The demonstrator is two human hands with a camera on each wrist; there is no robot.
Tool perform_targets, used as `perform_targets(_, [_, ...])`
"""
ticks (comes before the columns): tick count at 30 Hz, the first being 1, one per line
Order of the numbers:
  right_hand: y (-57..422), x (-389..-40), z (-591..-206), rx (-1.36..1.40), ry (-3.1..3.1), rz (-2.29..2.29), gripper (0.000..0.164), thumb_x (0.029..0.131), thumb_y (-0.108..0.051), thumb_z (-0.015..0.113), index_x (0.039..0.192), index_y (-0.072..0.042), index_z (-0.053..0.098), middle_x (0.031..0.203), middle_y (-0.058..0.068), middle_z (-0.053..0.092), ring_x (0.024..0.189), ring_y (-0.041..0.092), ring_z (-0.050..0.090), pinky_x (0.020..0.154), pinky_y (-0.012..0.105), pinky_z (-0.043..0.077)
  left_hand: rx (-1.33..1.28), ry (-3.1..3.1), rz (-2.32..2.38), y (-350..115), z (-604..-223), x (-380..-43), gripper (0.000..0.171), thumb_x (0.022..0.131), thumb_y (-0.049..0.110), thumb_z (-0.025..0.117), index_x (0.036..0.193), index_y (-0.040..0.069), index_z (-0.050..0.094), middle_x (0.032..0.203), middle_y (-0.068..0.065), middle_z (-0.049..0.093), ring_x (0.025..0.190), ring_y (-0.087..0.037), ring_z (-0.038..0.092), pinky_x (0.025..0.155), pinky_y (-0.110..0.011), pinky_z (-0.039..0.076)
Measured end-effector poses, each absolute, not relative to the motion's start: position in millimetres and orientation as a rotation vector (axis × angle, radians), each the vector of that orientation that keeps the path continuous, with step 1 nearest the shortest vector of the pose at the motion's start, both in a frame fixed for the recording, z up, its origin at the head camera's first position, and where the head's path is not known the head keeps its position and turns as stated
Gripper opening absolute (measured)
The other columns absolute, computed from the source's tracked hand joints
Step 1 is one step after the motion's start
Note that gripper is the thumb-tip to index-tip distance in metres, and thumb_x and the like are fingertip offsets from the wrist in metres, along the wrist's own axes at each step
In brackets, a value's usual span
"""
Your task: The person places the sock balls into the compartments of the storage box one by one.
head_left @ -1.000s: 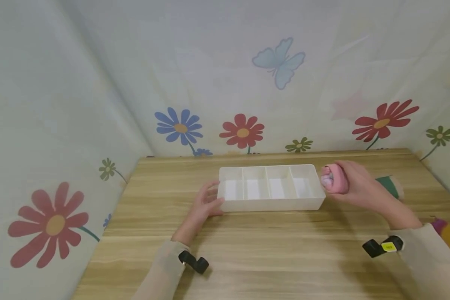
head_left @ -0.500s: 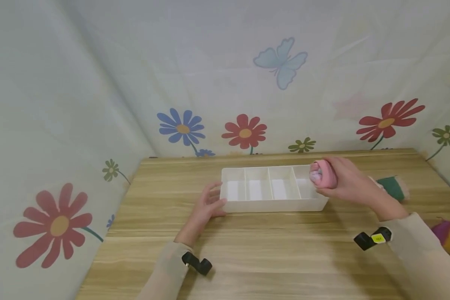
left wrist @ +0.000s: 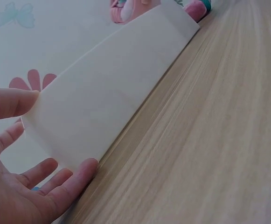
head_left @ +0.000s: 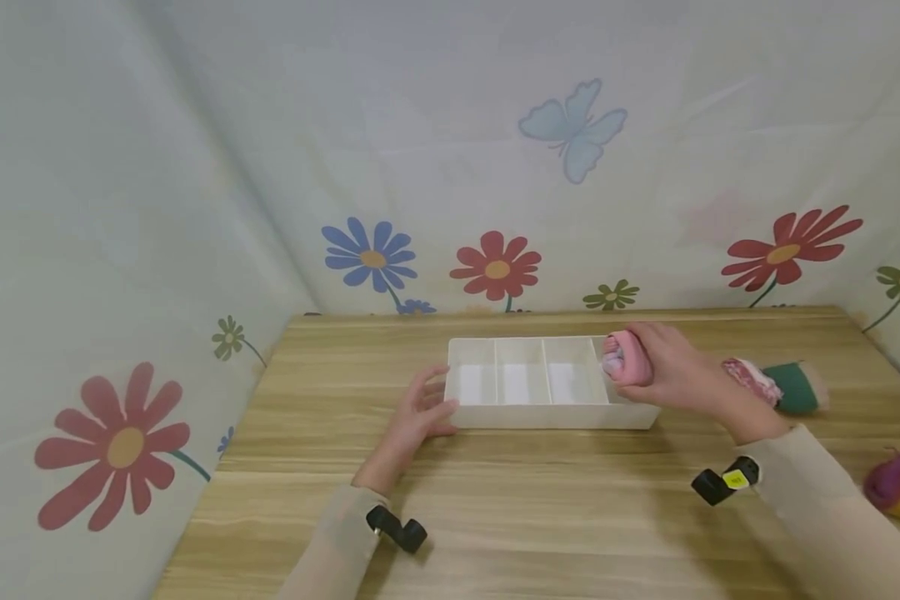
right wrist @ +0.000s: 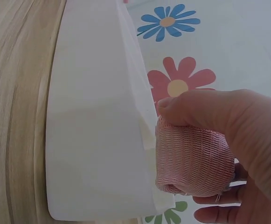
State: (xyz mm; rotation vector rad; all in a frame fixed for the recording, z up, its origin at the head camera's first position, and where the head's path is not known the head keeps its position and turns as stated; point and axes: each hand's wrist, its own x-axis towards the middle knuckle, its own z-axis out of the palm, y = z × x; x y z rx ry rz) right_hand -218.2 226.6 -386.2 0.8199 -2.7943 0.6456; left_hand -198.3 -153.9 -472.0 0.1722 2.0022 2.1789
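Note:
A white box [head_left: 555, 416] with a row of several compartments sits on the wooden table. My right hand [head_left: 675, 367] grips a rolled pink sock [head_left: 633, 360] above the rightmost compartment. Ribbed knit shows on the sock [right wrist: 193, 158] in the right wrist view, thumb on one side and fingers behind. At the box's left end, my left hand [head_left: 416, 414] rests with its fingers spread and loosely bent. Its thumb and fingertips touch the box's corner in the left wrist view. The right hand hides part of the rightmost compartment; the other compartments I see hold nothing.
Right of the box lie a pink-and-white patterned roll [head_left: 753, 381] and a green roll [head_left: 795, 387] of fabric. Nearer the right edge is a purple-and-yellow roll [head_left: 896, 487]. A flower-printed curtain [head_left: 420, 167] hangs behind and left of the table [head_left: 510, 517].
My right hand has carried the rolled pink sock leftward, from beside the box's right end to above its rightmost compartment. The left hand has stayed at the box's left end.

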Motion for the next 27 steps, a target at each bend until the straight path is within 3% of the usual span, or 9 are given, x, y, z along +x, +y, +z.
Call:
perform_targets(15, [226, -224, -400, 0.796, -2.807, 0.57, 0.083, 0.064, -0.026, 0.084, 0.127, 0.005, 0.042, 0.117, 0.022, 0.05, 0.103, 0.037, 0.044, 0.083, 0.054, 0.043, 0.234, 1.999, 2.113, -151, -446, -188, 0.058, 0.092, 0.007, 0.056, 0.142, 0.006, 0.027, 0.14, -0.03, 0.028, 0.116, -0.037, 0.044, 0.083, -0.059, 0.046])
perform_targets(27, [224, -226, -401, 0.739, -2.885, 0.531, 0.083, 0.067, -0.032, 0.081, 0.129, 0.006, 0.041, 0.119, 0.024, 0.05, 0.103, 0.038, 0.04, 0.082, 0.052, 0.043, 0.228, 2.0, 2.116, -151, -447, -188, 0.057, 0.092, 0.006, 0.056, 0.142, 0.007, 0.028, 0.141, -0.029, 0.028, 0.118, -0.038, 0.042, 0.083, -0.06, 0.045])
